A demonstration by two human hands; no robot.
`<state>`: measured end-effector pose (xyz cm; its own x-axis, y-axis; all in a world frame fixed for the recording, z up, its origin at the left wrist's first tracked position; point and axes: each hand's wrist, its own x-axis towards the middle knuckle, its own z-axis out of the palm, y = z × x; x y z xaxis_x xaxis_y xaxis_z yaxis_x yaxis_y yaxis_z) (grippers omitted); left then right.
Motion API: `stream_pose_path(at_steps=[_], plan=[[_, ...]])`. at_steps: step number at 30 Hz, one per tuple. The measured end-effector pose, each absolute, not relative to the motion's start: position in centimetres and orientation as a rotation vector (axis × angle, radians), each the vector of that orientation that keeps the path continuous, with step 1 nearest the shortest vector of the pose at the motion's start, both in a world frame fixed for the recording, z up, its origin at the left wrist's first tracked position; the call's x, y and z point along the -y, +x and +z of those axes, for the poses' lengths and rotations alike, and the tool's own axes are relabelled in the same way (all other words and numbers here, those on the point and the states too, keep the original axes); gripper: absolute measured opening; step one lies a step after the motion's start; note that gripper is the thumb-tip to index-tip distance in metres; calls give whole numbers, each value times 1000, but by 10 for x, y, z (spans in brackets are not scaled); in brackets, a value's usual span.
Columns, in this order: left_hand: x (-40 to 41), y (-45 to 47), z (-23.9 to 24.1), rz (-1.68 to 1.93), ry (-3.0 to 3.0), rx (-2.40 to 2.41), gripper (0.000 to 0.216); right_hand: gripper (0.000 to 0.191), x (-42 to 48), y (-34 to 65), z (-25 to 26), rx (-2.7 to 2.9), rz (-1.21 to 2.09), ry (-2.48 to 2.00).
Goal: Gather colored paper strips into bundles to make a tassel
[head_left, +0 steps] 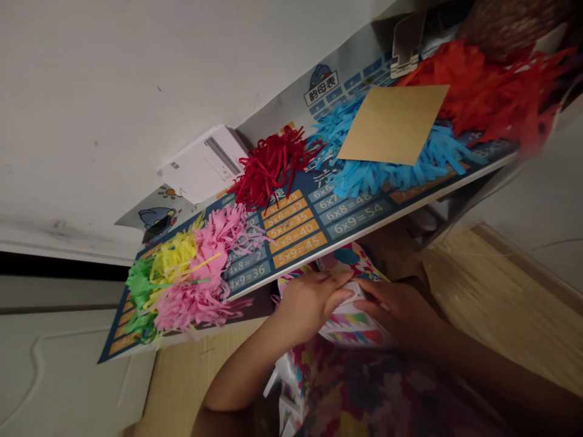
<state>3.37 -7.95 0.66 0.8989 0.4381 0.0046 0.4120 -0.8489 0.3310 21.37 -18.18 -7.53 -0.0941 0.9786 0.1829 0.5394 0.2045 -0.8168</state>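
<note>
Head view: just below the front edge of the desk (pixel 364 213), the paper pack (pixel 350 320) lies crosswise between both hands, left hand (pixel 310 300) curled over its left end, right hand (pixel 401 312) gripping the right end, neither one nearer.

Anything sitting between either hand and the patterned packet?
Nothing visible. The left hand and the right hand both hold the patterned packet directly, below the desk's front edge. The paper fringe piles lie up on the desk mat, not between them.

Tilted desk (pixel 364 234) under multiplication mat (pixel 346 209); fringed paper tufts (pixel 204 273), brown card (pixel 394 124), white box (pixel 204 164).
</note>
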Motion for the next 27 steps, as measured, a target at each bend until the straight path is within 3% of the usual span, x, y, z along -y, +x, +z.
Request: stream_pose_path(at_steps=[12,27], plan=[[95,37,0,255,2902,-747,44,48,183,213,-76,1799,510,-1476],[103,31,5,382,2924,-639,41,39,193,210,-81,1916,399,-1546]])
